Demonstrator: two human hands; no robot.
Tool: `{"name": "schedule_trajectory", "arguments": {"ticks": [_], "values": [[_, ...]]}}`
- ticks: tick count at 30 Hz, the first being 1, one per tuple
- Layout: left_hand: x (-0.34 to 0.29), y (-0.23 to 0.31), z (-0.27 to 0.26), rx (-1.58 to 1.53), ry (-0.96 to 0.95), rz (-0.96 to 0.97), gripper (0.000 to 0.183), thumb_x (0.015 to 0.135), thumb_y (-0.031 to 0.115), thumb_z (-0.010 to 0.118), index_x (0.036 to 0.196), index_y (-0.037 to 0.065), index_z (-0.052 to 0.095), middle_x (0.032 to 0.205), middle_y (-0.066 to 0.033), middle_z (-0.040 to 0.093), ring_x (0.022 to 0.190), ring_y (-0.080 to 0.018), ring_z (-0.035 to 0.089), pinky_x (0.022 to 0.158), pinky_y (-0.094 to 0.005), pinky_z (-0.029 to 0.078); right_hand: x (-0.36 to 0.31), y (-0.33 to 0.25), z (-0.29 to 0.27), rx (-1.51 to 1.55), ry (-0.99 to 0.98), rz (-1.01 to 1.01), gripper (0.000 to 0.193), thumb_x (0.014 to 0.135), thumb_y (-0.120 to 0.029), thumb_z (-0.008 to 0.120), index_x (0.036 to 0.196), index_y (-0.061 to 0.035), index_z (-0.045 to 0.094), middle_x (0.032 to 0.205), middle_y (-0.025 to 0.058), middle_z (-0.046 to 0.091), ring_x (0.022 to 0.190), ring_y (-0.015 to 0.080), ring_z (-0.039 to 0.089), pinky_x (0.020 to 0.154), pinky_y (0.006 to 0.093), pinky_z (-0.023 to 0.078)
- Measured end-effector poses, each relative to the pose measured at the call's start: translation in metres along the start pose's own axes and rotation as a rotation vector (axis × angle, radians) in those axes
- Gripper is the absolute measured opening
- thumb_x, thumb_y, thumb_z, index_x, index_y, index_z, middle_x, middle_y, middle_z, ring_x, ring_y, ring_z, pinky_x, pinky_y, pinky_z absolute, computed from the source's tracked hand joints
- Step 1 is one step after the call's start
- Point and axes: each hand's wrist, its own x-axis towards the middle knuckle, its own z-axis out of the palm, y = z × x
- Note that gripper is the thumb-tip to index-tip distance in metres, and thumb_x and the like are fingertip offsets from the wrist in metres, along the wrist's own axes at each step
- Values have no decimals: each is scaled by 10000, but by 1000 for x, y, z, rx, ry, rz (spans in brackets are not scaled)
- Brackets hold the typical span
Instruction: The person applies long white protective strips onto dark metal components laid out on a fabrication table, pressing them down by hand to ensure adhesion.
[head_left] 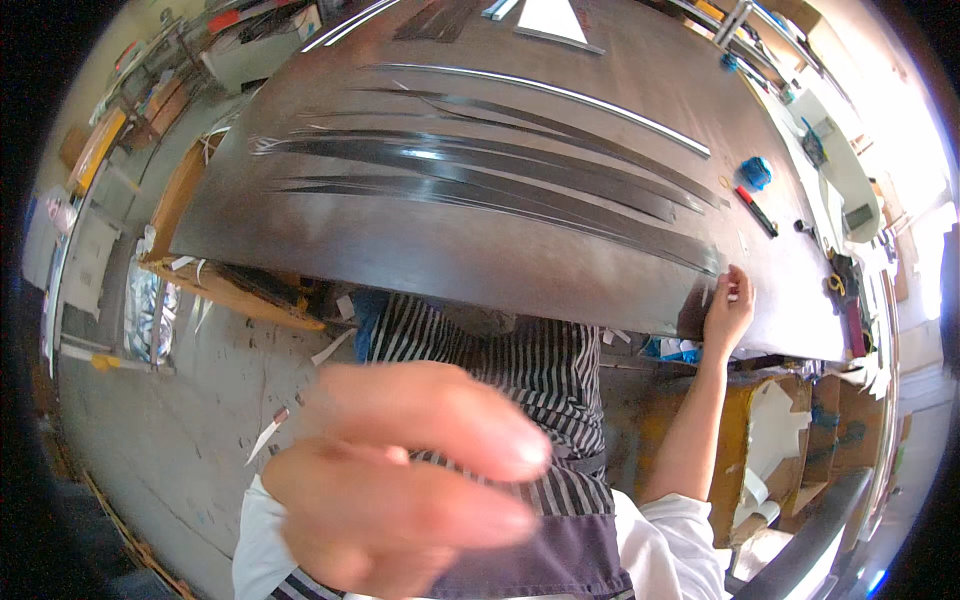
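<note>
Close in front of the camera, my left hand (400,470) is raised and blurred, its fingers apart with nothing seen between them. My right hand (731,312) rests at the front right of the table, fingers bent together at the right end of a long dark strip (600,237). Whether the fingertips pinch that strip is too small to tell. More thin dark strips (480,160) lie spread side by side across the table, their left ends fanned and thin. Beyond them lies a long, narrow, shiny metal bar (560,98).
The dark, glossy table (330,235) carries a red and black marker (757,212) and a blue crumpled item (756,173) on the right. White pieces (552,22) lie at its far side. Below stand cardboard boxes (235,293); a knife-like object (266,434) is on the floor.
</note>
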Motion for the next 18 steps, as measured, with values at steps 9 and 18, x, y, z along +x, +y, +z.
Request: {"name": "schedule_trajectory", "arguments": {"ticks": [9,18], "values": [[13,17,-7,-502,-225,-162,208,961,257,561,1091,107,500,1039,-49,498,894,-202,510,831,-360,423,-64,-202,-122,1532,-671,-687,509,952,-398,574,1284,-12,581,1203,160,614,1064,270,593,948,378,470],[0,39,9,-410,-160,365,262,968,211,569,1185,71,525,1150,-82,524,1036,-204,514,938,-360,418,-86,-221,-191,1798,-572,-1037,345,933,-214,560,1180,12,641,1171,154,645,1087,256,612,967,370,492]]}}
